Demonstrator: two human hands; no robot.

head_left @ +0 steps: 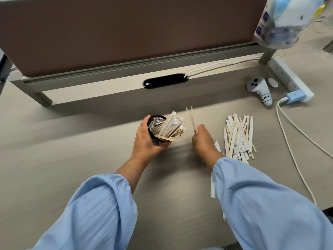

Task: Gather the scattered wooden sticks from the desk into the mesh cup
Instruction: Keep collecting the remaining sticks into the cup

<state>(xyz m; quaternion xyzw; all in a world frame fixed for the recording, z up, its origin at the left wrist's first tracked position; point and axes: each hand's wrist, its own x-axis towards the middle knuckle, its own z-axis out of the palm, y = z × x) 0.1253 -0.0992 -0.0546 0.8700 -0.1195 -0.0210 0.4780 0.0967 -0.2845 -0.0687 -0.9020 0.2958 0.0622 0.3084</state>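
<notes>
On the grey desk (72, 150) the left hand (146, 139) is wrapped around the black mesh cup (155, 126), tipped to the right and already stuffed with sticks. Right hand (203, 139) pinches a couple of blurry sticks (191, 118) beside it, and the loose pile (238, 138) sits just right of that hand

Grey desk (72, 159) w/ pile of wooden sticks (237, 138) at right, one loose wrapped stick (213, 190) nearer front; white controller (258, 89), power strip (288, 78) & cable (288, 147) far right
</notes>
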